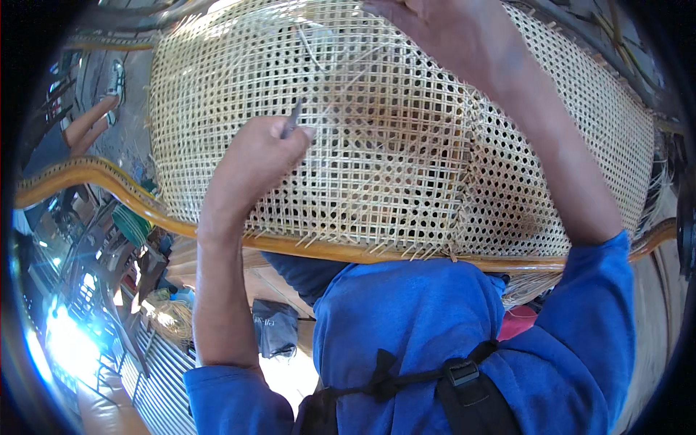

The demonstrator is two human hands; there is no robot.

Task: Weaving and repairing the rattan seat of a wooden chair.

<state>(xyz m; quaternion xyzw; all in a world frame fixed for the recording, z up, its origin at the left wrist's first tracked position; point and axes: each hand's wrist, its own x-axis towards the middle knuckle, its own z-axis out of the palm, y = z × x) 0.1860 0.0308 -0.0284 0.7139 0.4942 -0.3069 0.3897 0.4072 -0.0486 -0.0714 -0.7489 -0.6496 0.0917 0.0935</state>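
A large woven cane panel of pale open mesh spreads across the view before me, on a varnished wooden frame. My left hand is over its left half, closed round a thin dark pointed metal tool, like an awl. The tool's tip points up and away from me. My right hand reaches over the panel to the top edge of the view. Its fingers are partly cut off there, so I cannot see what they hold. A loose pale cane strand curves over the weave between my hands.
Short cane ends stick out along the curved wooden rail nearest me. A vertical seam of rough ends divides the mesh. At the left are another person's legs, a green striped item and a slatted metal surface.
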